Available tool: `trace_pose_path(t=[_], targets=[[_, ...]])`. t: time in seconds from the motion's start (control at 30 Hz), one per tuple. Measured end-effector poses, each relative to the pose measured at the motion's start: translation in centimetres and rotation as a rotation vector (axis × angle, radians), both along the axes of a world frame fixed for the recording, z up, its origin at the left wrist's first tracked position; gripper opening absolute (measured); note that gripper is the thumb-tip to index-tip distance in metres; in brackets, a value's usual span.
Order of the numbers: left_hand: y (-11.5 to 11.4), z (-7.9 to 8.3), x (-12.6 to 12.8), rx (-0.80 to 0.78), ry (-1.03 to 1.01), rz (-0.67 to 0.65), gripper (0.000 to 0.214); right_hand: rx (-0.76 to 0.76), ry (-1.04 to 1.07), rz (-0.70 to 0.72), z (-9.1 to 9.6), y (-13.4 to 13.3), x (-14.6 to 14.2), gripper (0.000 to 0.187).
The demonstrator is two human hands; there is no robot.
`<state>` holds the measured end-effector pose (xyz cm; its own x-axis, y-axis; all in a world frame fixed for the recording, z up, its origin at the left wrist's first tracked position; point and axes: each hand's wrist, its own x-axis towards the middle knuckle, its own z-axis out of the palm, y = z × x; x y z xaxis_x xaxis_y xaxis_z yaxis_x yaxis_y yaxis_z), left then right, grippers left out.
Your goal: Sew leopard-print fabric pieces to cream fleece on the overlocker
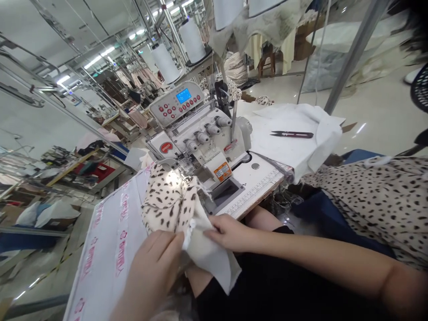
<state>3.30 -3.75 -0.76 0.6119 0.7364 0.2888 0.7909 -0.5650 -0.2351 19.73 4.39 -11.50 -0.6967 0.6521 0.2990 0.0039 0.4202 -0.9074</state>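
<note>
A cream fabric piece with dark leopard spots (169, 200) lies on the sewing table, joined to a plain white fabric layer (214, 256) that hangs off the front edge. My left hand (154, 267) presses on the fabric's near edge, fingers together and curled onto the cloth. My right hand (227, 232) pinches the white layer just right of the seam. The far end of the spotted fabric sits under the presser foot of the white overlock sewing machine (203, 142).
Black thread snips (291, 134) lie on white cloth right of the machine. A pile of spotted fabric (377, 196) rests at the right. White thread cones (192, 40) stand behind the machine. A white printed table cover (107, 249) spreads left. Other workstations fill the background.
</note>
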Motion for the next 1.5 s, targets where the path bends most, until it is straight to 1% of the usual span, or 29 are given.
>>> trace_pose_path(t=[0.07, 0.13, 0.2, 0.23, 0.3, 0.33, 0.4, 0.43, 0.5, 0.53, 0.6, 0.63, 0.67, 0.7, 0.77, 0.83, 0.9, 0.97, 1.03, 1.1, 1.33, 1.43, 1.5], targets=[[-0.2, 0.1, -0.1, -0.001, -0.014, -0.008, 0.024, 0.169, 0.099, -0.178, 0.6, 0.4, 1.9, 0.032], [-0.3, -0.1, 0.4, -0.001, -0.025, -0.028, 0.025, 0.408, 0.185, -0.3, 1.5, 0.9, 2.6, 0.041], [-0.2, -0.6, 1.1, -0.013, -0.062, -0.01, 0.022, 0.619, 0.202, -0.315, 2.2, 1.6, 2.2, 0.034], [-0.1, -0.9, 1.6, -0.019, -0.101, 0.02, 0.02, 0.687, 0.201, -0.295, 2.4, 1.9, 1.8, 0.027], [0.4, -1.7, 2.4, 0.005, -0.213, 0.128, 0.02, 0.739, 0.209, -0.248, 2.7, 2.3, 0.8, 0.017], [0.7, -2.1, 2.8, 0.036, -0.268, 0.191, 0.025, 0.738, 0.219, -0.229, 2.8, 2.4, 0.4, 0.016], [1.5, -2.7, 3.1, 0.104, -0.317, 0.287, 0.037, 0.709, 0.254, -0.223, 3.0, 2.4, -0.1, 0.016], [1.8, -2.9, 3.2, 0.118, -0.312, 0.311, 0.039, 0.688, 0.283, -0.225, 3.1, 2.4, -0.1, 0.016], [2.4, -2.8, 3.0, 0.107, -0.297, 0.32, 0.032, 0.62, 0.352, -0.239, 3.3, 2.3, 0.3, 0.014], [2.5, -2.5, 2.8, 0.099, -0.303, 0.321, 0.027, 0.562, 0.381, -0.266, 3.3, 2.3, 0.6, 0.014], [2.7, -1.8, 2.5, 0.086, -0.332, 0.345, 0.02, 0.381, 0.376, -0.346, 2.9, 2.3, 1.1, 0.012], [2.7, -1.4, 2.4, 0.085, -0.346, 0.361, 0.019, 0.257, 0.337, -0.369, 2.6, 2.4, 1.3, 0.012], [2.7, -1.1, 2.3, 0.085, -0.355, 0.37, 0.017, 0.118, 0.282, -0.364, 2.2, 2.4, 1.2, 0.013], [2.8, -0.8, 2.3, 0.084, -0.356, 0.369, 0.017, -0.015, 0.229, -0.324, 1.7, 2.5, 1.0, 0.015], [3.0, -0.4, 2.3, 0.075, -0.344, 0.337, 0.018, -0.222, 0.184, -0.166, 1.0, 2.6, 0.2, 0.02], [3.2, -0.3, 2.4, 0.06, -0.315, 0.28, 0.02, -0.371, 0.248, -0.017, 0.5, 2.7, -0.7, 0.024], [3.4, -0.4, 2.5, 0.029, -0.288, 0.235, 0.023, -0.51, 0.337, 0.042, 0.5, 2.8, -1.1, 0.03], [3.6, -0.6, 2.7, -0.001, -0.268, 0.197, 0.024, -0.609, 0.382, 0.035, 0.8, 2.8, -0.9, 0.034], [3.6, -1.0, 2.9, -0.01, -0.239, 0.16, 0.025, -0.607, 0.371, 0.012, 1.1, 2.9, -0.4, 0.035], [3.6, -1.2, 3.1, -0.002, -0.196, 0.128, 0.028, -0.549, 0.334, 0.009, 1.3, 2.9, 0.0, 0.033], [4.1, -1.7, 2.9, 0.005, -0.109, 0.093, 0.031, -0.384, 0.244, -0.097, 0.7, 3.1, -0.1, 0.023], [4.6, -1.7, 2.6, -0.006, -0.104, 0.095, 0.032, -0.376, 0.225, -0.092, 0.6, 3.4, -0.3, 0.018], [5.0, -1.6, 2.5, -0.006, -0.102, 0.1, 0.031, -0.385, 0.202, -0.063, 0.7, 3.5, -0.2, 0.016]])
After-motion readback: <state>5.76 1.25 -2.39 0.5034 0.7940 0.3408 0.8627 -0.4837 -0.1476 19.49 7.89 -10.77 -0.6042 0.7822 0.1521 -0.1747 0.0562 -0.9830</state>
